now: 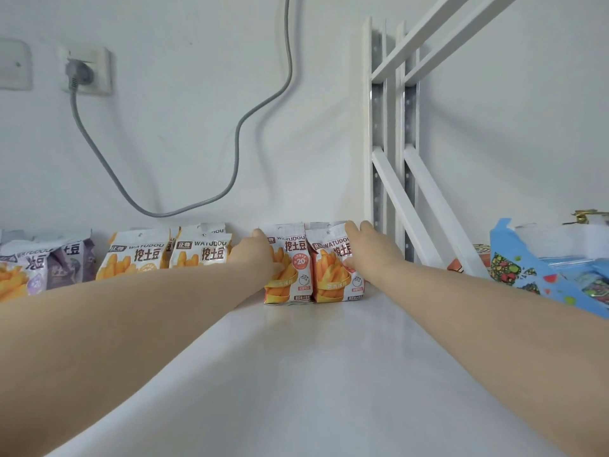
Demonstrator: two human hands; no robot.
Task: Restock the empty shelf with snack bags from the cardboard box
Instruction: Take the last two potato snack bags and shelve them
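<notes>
Two red-and-white snack bags stand side by side at the back of the white shelf (329, 374). My left hand (255, 255) grips the left red bag (290, 275) at its left edge, thumb on the front. My right hand (369, 249) grips the right red bag (333, 275) at its upper right corner. Both arms reach forward over the shelf. To the left stand two orange-and-white bags (136, 255) (201, 249) and purple bags (49, 262) against the wall. The cardboard box is out of view.
A white shelf upright (379, 127) with slanted rails rises just right of my right hand. A blue patterned box (527, 265) sits at the right. A grey cable (237, 143) hangs from a wall socket (85, 70) above the bags.
</notes>
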